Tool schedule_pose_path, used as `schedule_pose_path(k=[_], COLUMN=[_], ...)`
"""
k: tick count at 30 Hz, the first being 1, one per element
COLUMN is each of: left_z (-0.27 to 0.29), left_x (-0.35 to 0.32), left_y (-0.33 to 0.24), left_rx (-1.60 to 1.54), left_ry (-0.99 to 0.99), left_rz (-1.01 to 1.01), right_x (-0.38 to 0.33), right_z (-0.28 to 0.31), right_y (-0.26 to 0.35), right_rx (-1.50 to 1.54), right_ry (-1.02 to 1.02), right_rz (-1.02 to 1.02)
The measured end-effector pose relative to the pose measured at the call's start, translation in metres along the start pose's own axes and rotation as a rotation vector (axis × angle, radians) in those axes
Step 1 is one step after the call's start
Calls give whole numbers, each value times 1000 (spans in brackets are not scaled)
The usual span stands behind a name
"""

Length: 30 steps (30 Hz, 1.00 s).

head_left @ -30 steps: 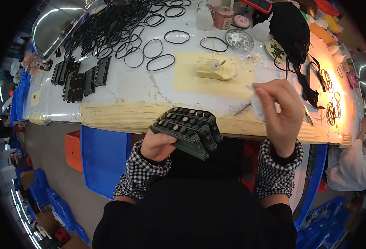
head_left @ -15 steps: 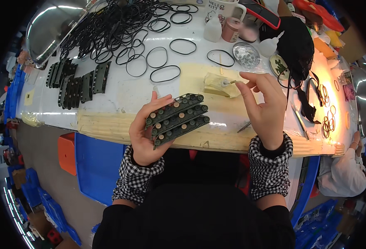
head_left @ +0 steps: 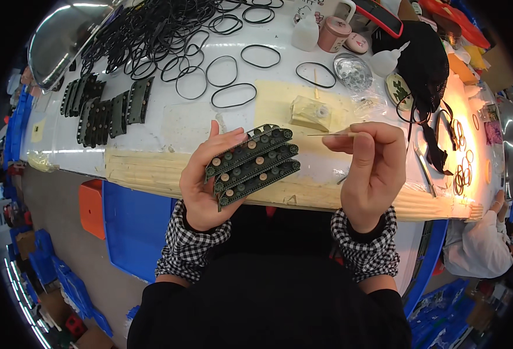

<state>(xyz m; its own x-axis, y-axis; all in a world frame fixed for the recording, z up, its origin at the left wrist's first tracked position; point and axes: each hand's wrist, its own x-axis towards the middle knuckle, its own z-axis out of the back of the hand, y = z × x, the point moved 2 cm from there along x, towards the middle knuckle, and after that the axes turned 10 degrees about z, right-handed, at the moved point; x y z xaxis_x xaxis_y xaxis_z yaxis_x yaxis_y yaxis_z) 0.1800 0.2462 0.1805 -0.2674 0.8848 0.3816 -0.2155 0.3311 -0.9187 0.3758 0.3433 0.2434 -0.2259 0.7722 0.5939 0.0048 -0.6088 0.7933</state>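
— Fingers (head_left: 349,139) of our right hand (head_left: 370,174) are pinched tight on a thin stick (head_left: 326,134), right of the frame's centre, its tip pointing left toward the stack we hold.

— And our left hand (head_left: 210,180)?

— Its fingers are wrapped around three dark green track pieces (head_left: 251,165), stacked and tilted, at the middle of the frame just above the tabletop's (head_left: 169,125) near edge. Tan round studs show along them.

— What changed?

— A second ago that stack hung low, below the edge, and our right hand was off to the right with something white. Now the stack is raised and turned face-up, and the stick has come away from the small yellowish block (head_left: 310,112) above it. We judge the tip is loaded and about to touch the studs.

— Around us?

— Black rubber rings (head_left: 233,96) spread across the upper middle, more green track pieces (head_left: 102,107) at the upper left, a white squeeze bottle (head_left: 387,60) at the upper right.
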Motion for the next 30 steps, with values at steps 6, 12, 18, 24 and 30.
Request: schedule_pose_path(k=[6, 12, 18, 24, 30], left_z=[1, 2, 0, 1, 2], left_x=[0, 0, -2, -3, -3], left_y=[-7, -8, -4, -3, -3], left_rx=[180, 180, 46, 36, 45], left_ry=[33, 31, -23, -20, -17], left_rz=[-51, -48, -11, -10, -22], right_x=[-2, -2, -5, -5, -5], right_z=[-11, -12, -12, -13, -13], right_y=[3, 4, 4, 4, 4], right_rx=[204, 237, 247, 255, 245], right_ry=[66, 77, 86, 83, 102], right_rz=[-145, -166, -164, -190, -167])
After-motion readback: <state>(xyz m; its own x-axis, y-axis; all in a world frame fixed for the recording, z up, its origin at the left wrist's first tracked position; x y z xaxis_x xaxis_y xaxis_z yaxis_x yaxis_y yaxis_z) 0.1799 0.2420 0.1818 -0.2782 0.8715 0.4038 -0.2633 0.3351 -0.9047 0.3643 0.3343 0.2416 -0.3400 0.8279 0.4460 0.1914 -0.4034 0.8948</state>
